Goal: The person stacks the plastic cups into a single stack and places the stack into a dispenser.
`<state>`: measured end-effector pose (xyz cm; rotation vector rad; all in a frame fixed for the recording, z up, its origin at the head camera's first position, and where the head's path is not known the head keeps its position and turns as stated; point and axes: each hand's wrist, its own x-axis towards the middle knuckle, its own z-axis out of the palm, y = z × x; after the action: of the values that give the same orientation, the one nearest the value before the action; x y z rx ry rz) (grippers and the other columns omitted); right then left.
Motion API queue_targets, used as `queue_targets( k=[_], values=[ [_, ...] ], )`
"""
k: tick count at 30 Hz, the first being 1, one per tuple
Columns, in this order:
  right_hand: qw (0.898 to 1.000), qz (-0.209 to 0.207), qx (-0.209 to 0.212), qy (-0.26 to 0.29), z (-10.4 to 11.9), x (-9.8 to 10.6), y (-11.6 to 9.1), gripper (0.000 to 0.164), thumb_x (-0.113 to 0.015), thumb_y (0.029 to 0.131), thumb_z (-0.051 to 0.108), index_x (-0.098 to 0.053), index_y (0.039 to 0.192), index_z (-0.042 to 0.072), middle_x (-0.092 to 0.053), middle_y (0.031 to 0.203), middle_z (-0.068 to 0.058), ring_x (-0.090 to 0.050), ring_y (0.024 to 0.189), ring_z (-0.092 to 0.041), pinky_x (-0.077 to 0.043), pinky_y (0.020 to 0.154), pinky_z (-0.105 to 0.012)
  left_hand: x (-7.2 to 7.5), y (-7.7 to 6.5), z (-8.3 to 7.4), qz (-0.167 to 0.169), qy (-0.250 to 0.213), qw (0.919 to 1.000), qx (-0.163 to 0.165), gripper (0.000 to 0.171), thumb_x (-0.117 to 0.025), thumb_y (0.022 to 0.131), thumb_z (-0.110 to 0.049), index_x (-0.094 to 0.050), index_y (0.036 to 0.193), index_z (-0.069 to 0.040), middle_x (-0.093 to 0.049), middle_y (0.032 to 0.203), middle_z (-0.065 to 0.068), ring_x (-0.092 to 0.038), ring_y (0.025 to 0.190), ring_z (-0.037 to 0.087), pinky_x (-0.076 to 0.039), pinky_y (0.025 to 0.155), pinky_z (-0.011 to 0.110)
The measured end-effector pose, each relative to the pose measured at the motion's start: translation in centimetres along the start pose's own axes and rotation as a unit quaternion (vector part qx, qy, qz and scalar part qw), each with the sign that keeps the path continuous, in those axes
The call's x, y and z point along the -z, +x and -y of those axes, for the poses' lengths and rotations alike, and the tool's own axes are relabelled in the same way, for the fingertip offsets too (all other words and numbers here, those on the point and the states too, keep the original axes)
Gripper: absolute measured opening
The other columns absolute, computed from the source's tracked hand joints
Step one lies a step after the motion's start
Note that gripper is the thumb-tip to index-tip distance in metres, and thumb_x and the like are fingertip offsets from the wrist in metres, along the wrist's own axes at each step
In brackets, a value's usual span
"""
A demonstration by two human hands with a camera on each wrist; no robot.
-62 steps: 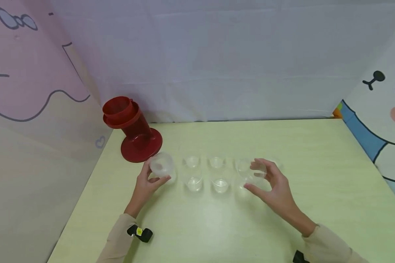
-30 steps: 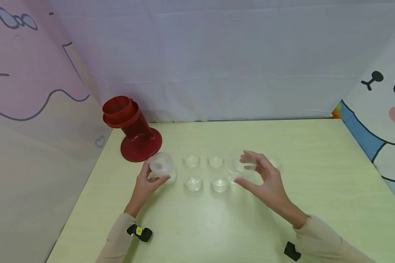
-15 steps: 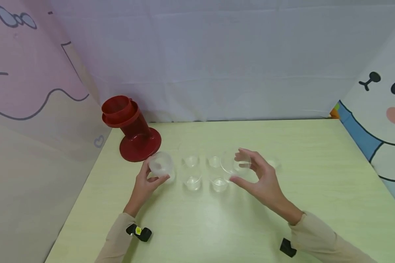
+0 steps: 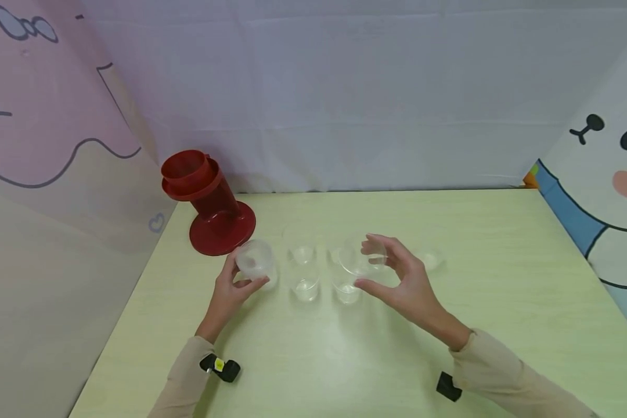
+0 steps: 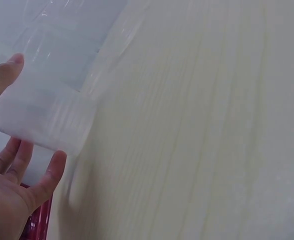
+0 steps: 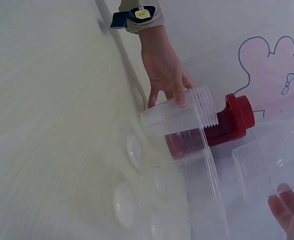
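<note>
My left hand [image 4: 235, 290] grips a stack of clear plastic cups [image 4: 255, 260] between thumb and fingers. Its many nested rims [image 6: 204, 107] show in the right wrist view, and the stack's base is close to the tabletop. A single clear plastic cup [image 6: 267, 160] is held by my right hand [image 4: 410, 284], thumb on the near side and fingers on the far side. In the head view this cup overlaps several clear cups standing in two rows, among them a front left cup [image 4: 306, 289] and a front right cup [image 4: 348, 293].
A red plastic stand [image 4: 222, 229] with a round base and a cup-shaped top is at the table's back left. Another clear cup [image 4: 431, 258] shows faintly beyond my right hand. A printed cloth [image 4: 345, 104] hangs behind the table [image 4: 313, 360].
My right hand has moved steadily left with its cup, from right of the rows to over their right-hand cups. The left hand and its stack have stayed put.
</note>
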<state>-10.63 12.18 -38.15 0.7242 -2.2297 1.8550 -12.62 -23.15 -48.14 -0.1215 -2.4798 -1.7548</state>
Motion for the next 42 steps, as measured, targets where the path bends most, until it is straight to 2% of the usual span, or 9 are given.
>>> queue_targets(
  k=[8,13,19,27,34,37,42],
  values=[
    [1.0,0.013,0.009,-0.003,2.6,-0.8,0.7,0.068,-0.078,0.07,-0.009,-0.048,0.13,-0.003,-0.058,0.117,-0.015,-0.055,0.107,-0.034,-0.05,0.09,-0.033,0.0,0.0,0.1,0.002,0.004,1.0,0.0,0.08,-0.08,0.076,-0.029,-0.032,0.14,-0.036,-0.041,0.138,-0.006,-0.044,0.123,0.022,-0.053,0.084,0.032],
    [1.0,0.018,0.004,0.004,1.2,-1.0,0.9,0.07,-0.08,0.07,-0.006,-0.049,0.132,0.006,-0.059,0.118,-0.008,-0.055,0.109,-0.029,-0.049,0.09,-0.041,0.0,0.0,0.1,0.003,0.006,1.0,-0.001,0.081,-0.08,0.076,-0.028,-0.032,0.141,-0.034,-0.041,0.138,-0.004,-0.044,0.123,0.023,-0.053,0.084,0.032],
    [1.0,0.023,0.007,0.013,-0.1,-1.2,1.1,0.07,-0.081,0.071,0.001,-0.05,0.133,0.014,-0.059,0.12,-0.003,-0.055,0.111,-0.023,-0.049,0.091,-0.042,0.0,0.0,0.1,0.003,0.007,1.0,0.002,0.082,-0.08,0.076,-0.029,-0.032,0.141,-0.034,-0.041,0.138,-0.003,-0.044,0.123,0.023,-0.053,0.084,0.031],
    [0.999,0.028,-0.009,0.013,2.2,-1.6,1.8,0.067,-0.078,0.07,-0.009,-0.048,0.13,-0.001,-0.058,0.119,-0.015,-0.054,0.11,-0.034,-0.047,0.091,-0.048,0.1,0.0,0.1,0.0,0.003,1.0,0.007,0.08,-0.08,0.076,-0.031,-0.033,0.14,-0.036,-0.041,0.138,-0.007,-0.043,0.123,0.021,-0.053,0.084,0.031],
    [0.999,0.025,0.004,0.028,-0.3,-1.7,1.9,0.069,-0.081,0.071,-0.002,-0.051,0.131,0.011,-0.06,0.118,-0.005,-0.055,0.109,-0.028,-0.049,0.091,-0.036,0.1,-0.1,0.1,-0.001,0.008,0.9999,0.013,0.08,-0.08,0.076,-0.033,-0.032,0.14,-0.037,-0.041,0.138,-0.007,-0.043,0.124,0.021,-0.053,0.086,0.035],
    [0.999,0.026,0.005,0.032,0.0,-1.9,2.0,0.069,-0.08,0.07,-0.004,-0.051,0.131,0.01,-0.06,0.118,-0.006,-0.055,0.109,-0.028,-0.05,0.09,-0.039,0.1,-0.1,0.1,-0.001,0.008,0.9999,0.012,0.08,-0.08,0.076,-0.032,-0.032,0.14,-0.037,-0.041,0.138,-0.007,-0.043,0.124,0.021,-0.053,0.086,0.036],
    [0.999,0.032,0.006,0.035,1.7,-2.2,2.4,0.066,-0.078,0.07,-0.01,-0.05,0.128,-0.002,-0.06,0.116,-0.016,-0.054,0.108,-0.036,-0.049,0.089,-0.045,0.0,-0.1,0.1,-0.002,0.007,0.9999,0.01,0.079,-0.08,0.076,-0.032,-0.032,0.14,-0.037,-0.04,0.138,-0.007,-0.043,0.124,0.022,-0.053,0.085,0.035]
  ],
)
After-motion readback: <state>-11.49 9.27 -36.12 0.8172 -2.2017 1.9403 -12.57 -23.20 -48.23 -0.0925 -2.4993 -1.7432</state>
